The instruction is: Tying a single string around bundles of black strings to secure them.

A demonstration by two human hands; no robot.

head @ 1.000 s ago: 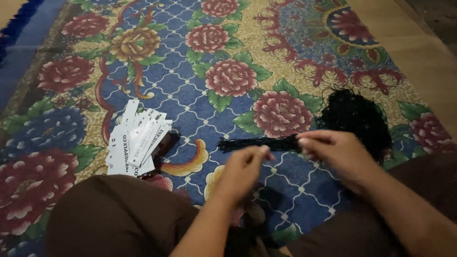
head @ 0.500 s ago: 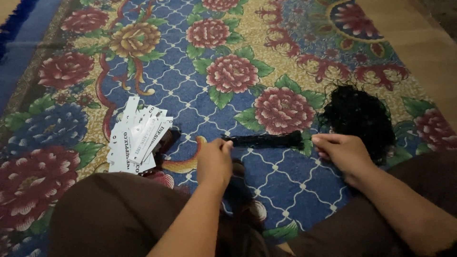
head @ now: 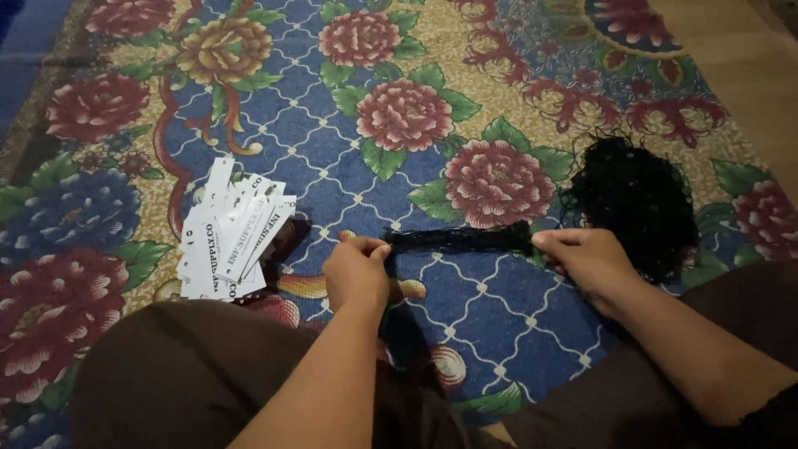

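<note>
Counted on the floral carpet (head: 499, 75)

Two hands, one stretched bundle of black strings (head: 457, 239), one heap of black strings (head: 636, 199) far right, one fanned stack of white paper tags (head: 229, 241) left.

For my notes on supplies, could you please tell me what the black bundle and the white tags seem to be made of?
Bundle: probably thin cord or string, matte black; it looks fibrous, and loose strands stick out of the matching heap. Tags: likely card or stiff paper, white and matte; flat, fanned strips with punched holes.

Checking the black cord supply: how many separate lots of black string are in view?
2: a stretched bundle held between the left hand and right hand, and a loose heap beyond the right hand. More may be hidden.
</note>
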